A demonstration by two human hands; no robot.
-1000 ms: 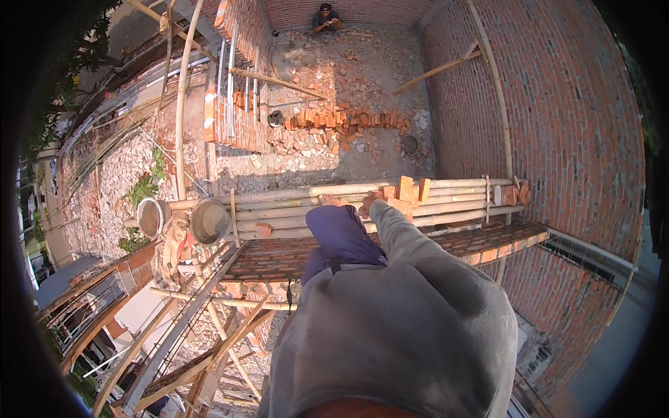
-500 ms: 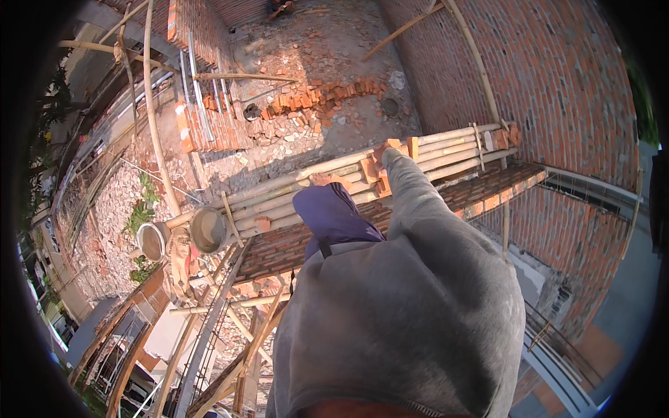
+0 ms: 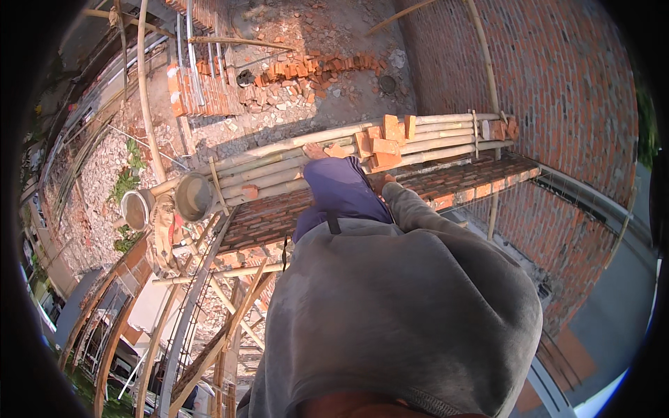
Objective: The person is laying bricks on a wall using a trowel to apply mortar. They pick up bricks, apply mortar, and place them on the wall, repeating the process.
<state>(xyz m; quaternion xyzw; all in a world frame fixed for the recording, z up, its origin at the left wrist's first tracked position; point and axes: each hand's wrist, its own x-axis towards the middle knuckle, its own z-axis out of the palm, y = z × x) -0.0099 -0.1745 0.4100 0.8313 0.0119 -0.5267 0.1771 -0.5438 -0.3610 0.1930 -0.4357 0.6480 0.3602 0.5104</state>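
Note:
A loose pile of orange bricks point(image 3: 385, 146) lies on the bamboo pole platform point(image 3: 272, 169), a few of them leaning or stacked on others. Just nearer than the pile, beside my bent leg in purple trousers point(image 3: 338, 182), is my right hand point(image 3: 381, 182) at the end of a grey sleeve. It is apart from the stacked bricks and close to the top of the brick wall point(image 3: 268, 221). Its fingers are too small and dark to make out. My left hand does not show. A bare foot point(image 3: 315, 150) rests on the poles, next to a brick piece point(image 3: 336, 151).
Two mortar buckets point(image 3: 193, 198) point(image 3: 137, 209) stand at the platform's left end beside a crumpled sack point(image 3: 163, 233). Upright bamboo poles point(image 3: 144, 90) rise at both sides. Far below, a heap of bricks point(image 3: 317, 67) lies on rubble. A tall brick wall point(image 3: 557, 90) bounds the right.
My right hand has drawn back toward me from the bricks, which now stand uncovered on the poles. The view has shifted slightly, and my torso fills more of the lower middle.

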